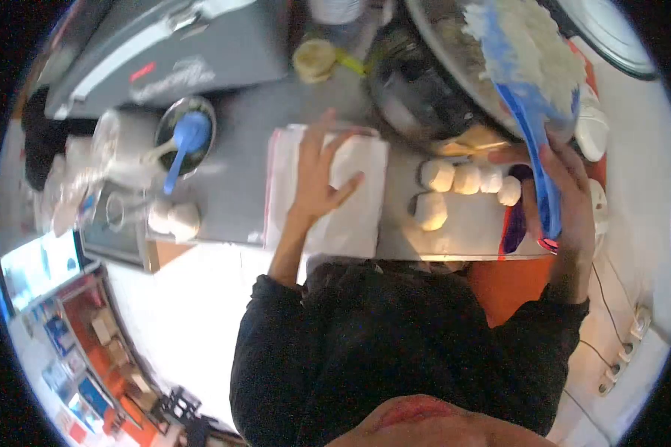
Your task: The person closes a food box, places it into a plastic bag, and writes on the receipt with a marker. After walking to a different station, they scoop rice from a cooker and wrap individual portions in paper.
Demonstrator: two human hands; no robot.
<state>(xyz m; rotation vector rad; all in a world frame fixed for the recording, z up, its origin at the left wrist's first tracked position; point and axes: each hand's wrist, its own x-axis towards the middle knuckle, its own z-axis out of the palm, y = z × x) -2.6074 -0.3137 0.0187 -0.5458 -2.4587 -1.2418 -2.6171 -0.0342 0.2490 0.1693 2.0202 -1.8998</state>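
Observation:
My left hand [321, 173] is spread, fingers apart, over a stack of white paper sheets [350, 212] on the grey counter. My right hand [563, 177] is closed round the handle of a blue rice paddle [531, 127]. White rice [538, 56] is heaped on and around the paddle's blade, at the rim of a large metal pot [443, 56]. Between the paper and my right hand sit several small white balls [466, 179] in a loose group.
A bowl [185, 138] holding a blue ladle [190, 132] stands at the left, with more white balls [173, 219] below it. Behind are a grey case [179, 59] and a yellowish round item [314, 61]. A glass lid [611, 33] lies at upper right.

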